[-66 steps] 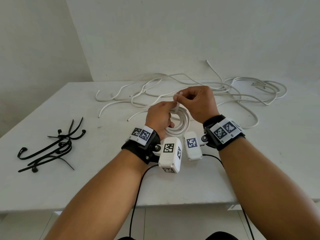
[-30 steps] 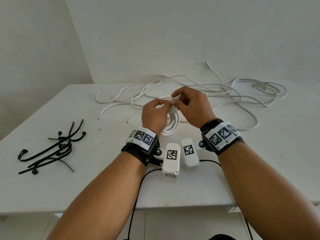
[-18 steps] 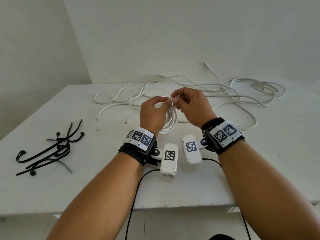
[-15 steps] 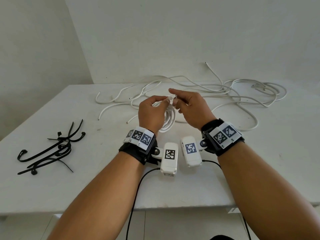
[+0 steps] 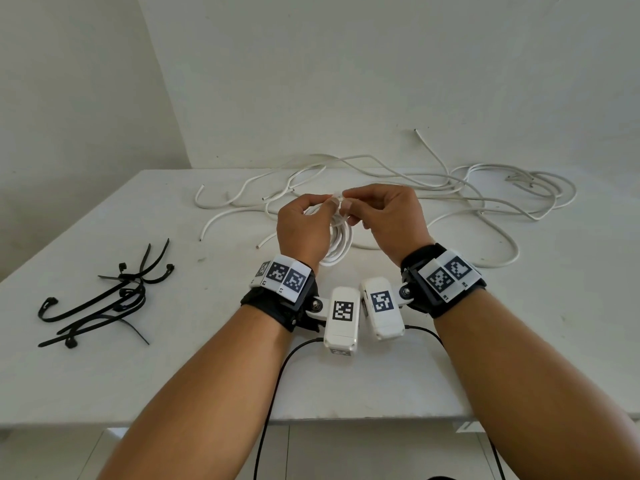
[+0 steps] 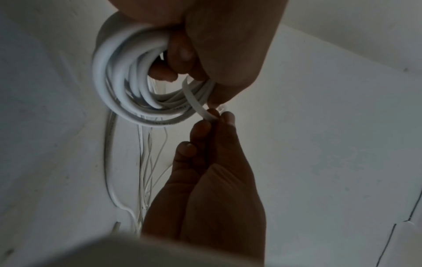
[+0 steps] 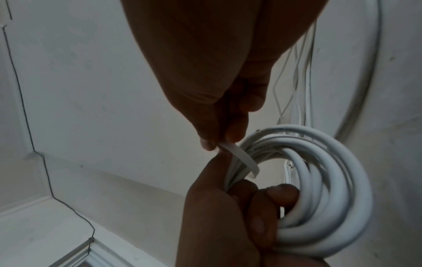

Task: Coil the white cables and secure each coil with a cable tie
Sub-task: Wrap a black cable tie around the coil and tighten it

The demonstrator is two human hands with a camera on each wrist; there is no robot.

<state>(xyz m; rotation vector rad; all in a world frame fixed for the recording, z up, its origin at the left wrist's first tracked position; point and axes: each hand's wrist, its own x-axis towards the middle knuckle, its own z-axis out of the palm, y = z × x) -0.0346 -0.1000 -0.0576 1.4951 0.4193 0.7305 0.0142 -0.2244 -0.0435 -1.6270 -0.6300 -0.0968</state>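
White cable sat wound into a coil (image 5: 337, 242) in my left hand (image 5: 304, 233), my fingers (image 7: 282, 196) curled through its middle and holding it up off the surface (image 5: 207, 368). My right hand (image 5: 388, 220) pinched the end of a flat white tie (image 7: 239, 157) that looped over the strands beside my left thumb. I judged the tie not yet locked, though where its head sat between my fingertips was too small to tell.

The risk, as I saw it, was the springy coil: if my left fingers slackened, the loops could fan out and slip from under the tie. The tie's end could also slide out of my right pinch before it caught, or cinch only some strands and leave one hanging loose.

More loose cables (image 5: 485, 199) lay tangled beyond my hands, and black ties (image 5: 104, 303) lay well off to my left.
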